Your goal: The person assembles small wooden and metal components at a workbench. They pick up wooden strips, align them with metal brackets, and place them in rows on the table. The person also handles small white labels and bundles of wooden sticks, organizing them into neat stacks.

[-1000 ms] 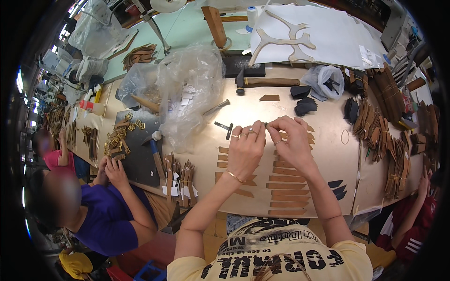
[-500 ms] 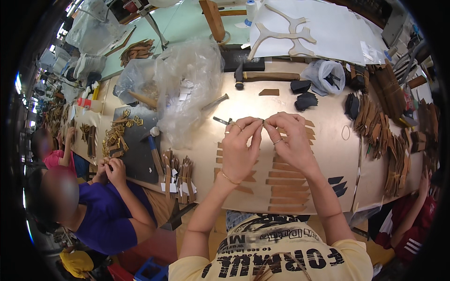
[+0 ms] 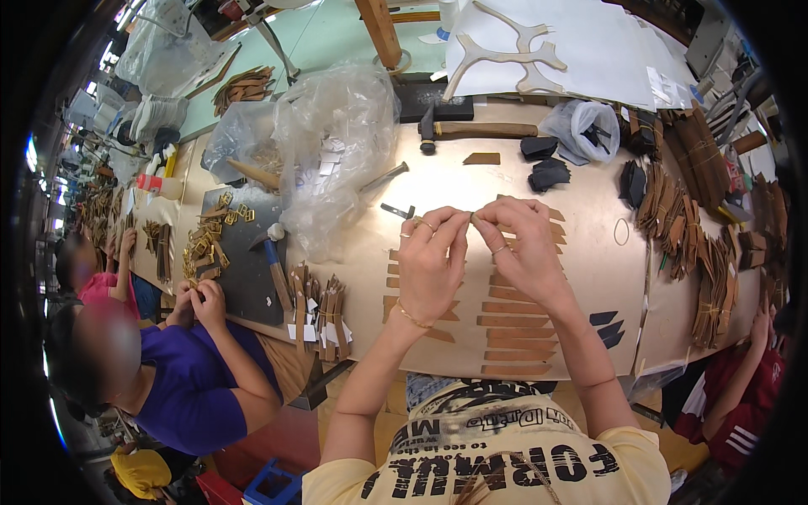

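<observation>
My left hand [image 3: 432,268] and my right hand [image 3: 523,255] meet fingertip to fingertip over the middle of the table. Both are closed in a pinch, and whatever lies between the fingertips is too small and covered to make out. Just beyond my left fingers is a small black strip with a crosspiece [image 3: 397,210]. Under and beside my right forearm, brown leather strips [image 3: 515,332] lie in a column, slightly overlapping. A second, shorter column of brown strips [image 3: 392,282] is partly hidden by my left hand.
Farther off lie a hammer [image 3: 480,130], a single brown strip [image 3: 481,158] and black bundles [image 3: 549,175]. A clear plastic bag [image 3: 324,168] stands left, near a dark board [image 3: 252,278] with gold buckles [image 3: 204,248]. Leather bundles [image 3: 707,278] line the right. A co-worker in purple [image 3: 202,396] sits at left.
My hands keep the same pinch, with barely any movement of the fingers. The whole view has shifted slightly. The co-worker's hands at left have moved a little.
</observation>
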A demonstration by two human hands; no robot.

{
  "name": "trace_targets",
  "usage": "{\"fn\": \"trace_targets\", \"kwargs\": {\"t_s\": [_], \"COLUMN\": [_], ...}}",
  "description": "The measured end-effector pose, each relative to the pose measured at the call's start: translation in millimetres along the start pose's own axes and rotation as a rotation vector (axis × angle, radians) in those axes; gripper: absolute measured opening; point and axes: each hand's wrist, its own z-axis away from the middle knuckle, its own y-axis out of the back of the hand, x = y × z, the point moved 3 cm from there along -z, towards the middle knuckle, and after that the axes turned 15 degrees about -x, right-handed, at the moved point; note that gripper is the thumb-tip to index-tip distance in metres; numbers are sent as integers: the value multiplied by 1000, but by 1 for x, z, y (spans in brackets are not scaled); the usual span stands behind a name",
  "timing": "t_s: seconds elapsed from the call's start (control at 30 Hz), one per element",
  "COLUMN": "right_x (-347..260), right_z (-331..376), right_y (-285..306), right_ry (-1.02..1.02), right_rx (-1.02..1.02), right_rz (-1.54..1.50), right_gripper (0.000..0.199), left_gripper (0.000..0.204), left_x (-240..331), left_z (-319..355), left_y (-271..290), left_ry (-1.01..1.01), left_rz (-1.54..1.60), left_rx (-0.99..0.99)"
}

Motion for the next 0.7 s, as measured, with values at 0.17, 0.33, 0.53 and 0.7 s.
{"fn": "trace_targets", "kwargs": {"t_s": [0.17,0.33,0.53,0.7], "right_x": [-1,0,-1,11], "right_z": [0,1,1,4], "right_y": [-1,-3,-4,-4], "right_ry": [-13,-22,-8,-20], "right_rx": [13,29,64,44], "right_rz": [-23,-41,2,21], "right_gripper": [11,9,7,7], "left_gripper": [19,17,11,11], "left_x": [2,4,-3,-33], "left_z": [0,0,0,1], "left_y": [-1,-3,-8,-3], "left_ry": [-17,-9,118,286], "left_rz": [-40,-1,304,365], "left_rx": [2,31,79,98]}}
